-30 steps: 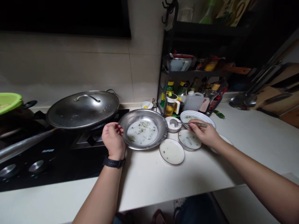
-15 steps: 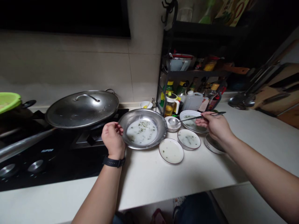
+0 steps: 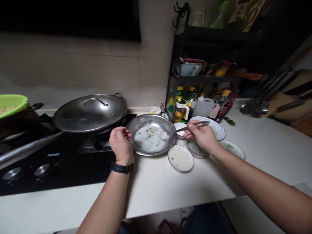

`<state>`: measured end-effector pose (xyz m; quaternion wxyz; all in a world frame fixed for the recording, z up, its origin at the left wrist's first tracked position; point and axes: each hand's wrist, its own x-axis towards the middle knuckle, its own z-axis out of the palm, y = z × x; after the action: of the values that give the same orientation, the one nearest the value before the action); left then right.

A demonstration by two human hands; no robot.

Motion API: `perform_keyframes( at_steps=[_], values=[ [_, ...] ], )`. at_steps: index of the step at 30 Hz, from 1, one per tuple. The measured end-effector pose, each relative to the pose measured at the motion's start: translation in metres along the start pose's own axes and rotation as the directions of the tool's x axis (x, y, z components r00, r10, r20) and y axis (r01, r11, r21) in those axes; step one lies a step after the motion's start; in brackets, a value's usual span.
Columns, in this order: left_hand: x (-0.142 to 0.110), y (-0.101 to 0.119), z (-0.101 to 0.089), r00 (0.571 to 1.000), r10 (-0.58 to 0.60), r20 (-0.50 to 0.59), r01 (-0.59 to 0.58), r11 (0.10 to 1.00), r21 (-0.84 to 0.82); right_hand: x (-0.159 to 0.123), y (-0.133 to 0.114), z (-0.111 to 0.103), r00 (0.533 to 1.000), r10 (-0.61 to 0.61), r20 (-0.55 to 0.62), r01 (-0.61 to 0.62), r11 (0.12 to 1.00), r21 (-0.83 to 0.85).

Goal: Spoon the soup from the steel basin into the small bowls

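My right hand (image 3: 201,135) grips the dark handle of a ladle (image 3: 164,134), whose bowl is inside the metal basin (image 3: 168,121) at the right side of the soup. White, cloudy soup (image 3: 148,138) with green leafy bits lies in that basin. My left hand (image 3: 121,143), a dark band on its wrist, is at the basin's left rim with fingers curled and nothing visible in them. Below my right hand are a soup bowl (image 3: 195,149), partly hidden, and another filled bowl (image 3: 180,158). A small white bowl (image 3: 179,127) sits behind the handle.
On the stove at left stands a lidded wok (image 3: 90,112), its long handle pointing forward. A green basket (image 3: 12,105) is beyond it. A ribbed bowl (image 3: 220,130) and another soup bowl (image 3: 235,149) are at right. Behind them is a rack (image 3: 207,78) with bottles.
My right hand has moved left with the ladle, bringing its bowl from over the small white bowl into the metal basin. My left hand stays by the basin rim.
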<state>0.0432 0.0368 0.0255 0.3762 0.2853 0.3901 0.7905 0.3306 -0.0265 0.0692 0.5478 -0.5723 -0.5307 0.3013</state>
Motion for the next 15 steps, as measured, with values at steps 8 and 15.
perform_keyframes(
  at_steps=[8,15],
  values=[
    [0.001,-0.001,0.0,1.0,0.002,0.01,-0.002,1.0,0.007,-0.034,-0.016,-0.032,0.716,-0.538,0.445,0.691,0.636,-0.343],
    [0.002,-0.002,-0.001,1.0,0.018,0.004,-0.018,1.0,0.023,-0.012,0.026,-0.062,0.871,-0.49,0.036,0.433,0.731,-0.528]
  ],
)
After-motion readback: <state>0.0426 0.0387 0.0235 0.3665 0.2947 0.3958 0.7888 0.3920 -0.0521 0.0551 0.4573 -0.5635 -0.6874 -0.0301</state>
